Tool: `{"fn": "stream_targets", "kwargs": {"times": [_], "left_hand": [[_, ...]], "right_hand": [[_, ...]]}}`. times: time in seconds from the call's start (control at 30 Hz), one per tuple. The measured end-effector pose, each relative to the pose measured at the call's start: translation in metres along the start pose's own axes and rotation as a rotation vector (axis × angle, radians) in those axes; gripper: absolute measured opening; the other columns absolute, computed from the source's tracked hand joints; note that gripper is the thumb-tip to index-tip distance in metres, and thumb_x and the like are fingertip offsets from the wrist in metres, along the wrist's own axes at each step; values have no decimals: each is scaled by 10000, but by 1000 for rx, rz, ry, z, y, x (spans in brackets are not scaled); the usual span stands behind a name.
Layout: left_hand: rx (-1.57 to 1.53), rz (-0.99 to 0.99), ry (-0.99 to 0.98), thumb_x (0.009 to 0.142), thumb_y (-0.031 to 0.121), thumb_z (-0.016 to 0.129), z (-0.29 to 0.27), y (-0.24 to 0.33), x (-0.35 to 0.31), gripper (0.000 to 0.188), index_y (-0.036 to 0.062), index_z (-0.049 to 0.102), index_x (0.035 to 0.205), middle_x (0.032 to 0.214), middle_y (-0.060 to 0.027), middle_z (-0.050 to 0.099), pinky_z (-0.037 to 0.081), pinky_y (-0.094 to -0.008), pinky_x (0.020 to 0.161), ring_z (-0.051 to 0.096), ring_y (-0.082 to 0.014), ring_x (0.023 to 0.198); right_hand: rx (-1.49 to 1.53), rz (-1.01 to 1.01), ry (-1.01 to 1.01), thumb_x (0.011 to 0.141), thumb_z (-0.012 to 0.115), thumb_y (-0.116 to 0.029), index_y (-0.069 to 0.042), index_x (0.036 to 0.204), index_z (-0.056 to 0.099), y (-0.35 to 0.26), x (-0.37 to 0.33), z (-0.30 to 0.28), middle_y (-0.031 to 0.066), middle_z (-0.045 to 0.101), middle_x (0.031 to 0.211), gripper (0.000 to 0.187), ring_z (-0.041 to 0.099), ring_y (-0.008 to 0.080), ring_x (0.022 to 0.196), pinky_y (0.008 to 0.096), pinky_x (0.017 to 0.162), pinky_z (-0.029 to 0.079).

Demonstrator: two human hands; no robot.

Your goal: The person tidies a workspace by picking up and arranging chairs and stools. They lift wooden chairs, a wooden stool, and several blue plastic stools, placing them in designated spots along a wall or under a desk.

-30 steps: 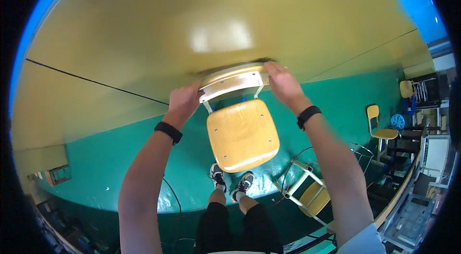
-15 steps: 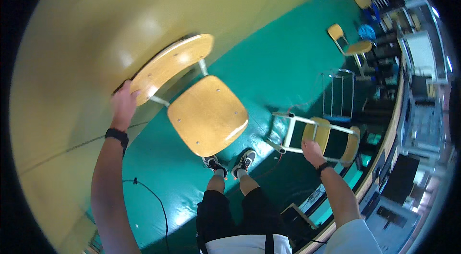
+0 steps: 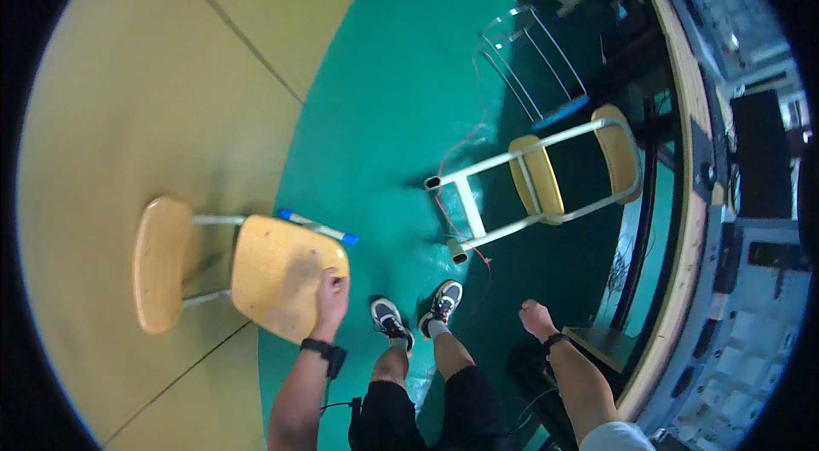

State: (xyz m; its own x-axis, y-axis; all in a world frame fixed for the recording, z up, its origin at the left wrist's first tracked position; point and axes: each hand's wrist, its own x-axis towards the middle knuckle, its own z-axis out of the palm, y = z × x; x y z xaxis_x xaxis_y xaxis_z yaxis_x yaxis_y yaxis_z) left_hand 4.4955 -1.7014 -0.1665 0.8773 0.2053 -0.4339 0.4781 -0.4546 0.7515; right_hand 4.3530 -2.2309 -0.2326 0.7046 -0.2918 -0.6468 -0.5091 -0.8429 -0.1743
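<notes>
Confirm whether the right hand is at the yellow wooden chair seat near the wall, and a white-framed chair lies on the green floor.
Incorrect: the head view shows the left hand at the yellow wooden chair seat; the rest stands.

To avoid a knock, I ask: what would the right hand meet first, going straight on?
Probably the red cord, then the tipped chair's leg; but the right hand looks higher, so it may pass above. Depth is unclear.
</notes>
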Motion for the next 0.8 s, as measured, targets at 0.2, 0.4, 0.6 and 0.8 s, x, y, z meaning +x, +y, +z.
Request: {"fn": "stream_targets", "kwargs": {"times": [0.2,0.4,0.6,0.8], "left_hand": [[30,121,-352,943,202,572,265,-34,153,239,-15,579,1043,889,-156,645,499,-366,767,631,-256,826],[80,25,-336,965,269,550,407,-62,235,401,5,495,1263,1190,-155,608,407,-370,978,558,-252,1100],[-283,-189,-447,991,350,506,435,-47,251,592,6,310,1431,1406,-192,476,93,-469,1175,342,-280,1386],[-484,-177,-669,1030,345,440,391,20,199,268,82,448,976,702,7,398,525,-347,718,476,-125,611]], "right_hand": [[283,-138,87,837,544,-133,33,1183,530,-4,125,69,260,608,1117,383,556,440,1052,475,921,463],[346,-240,329,783,582,-93,16,1288,463,19,226,184,240,554,1260,530,546,428,1106,460,951,457],[494,-224,100,834,573,-187,-54,1262,532,7,250,211,213,621,1153,449,603,396,1041,434,872,501],[866,-173,-175,954,534,-292,-36,1044,624,-42,147,160,197,659,818,286,657,351,783,395,700,514]]}}
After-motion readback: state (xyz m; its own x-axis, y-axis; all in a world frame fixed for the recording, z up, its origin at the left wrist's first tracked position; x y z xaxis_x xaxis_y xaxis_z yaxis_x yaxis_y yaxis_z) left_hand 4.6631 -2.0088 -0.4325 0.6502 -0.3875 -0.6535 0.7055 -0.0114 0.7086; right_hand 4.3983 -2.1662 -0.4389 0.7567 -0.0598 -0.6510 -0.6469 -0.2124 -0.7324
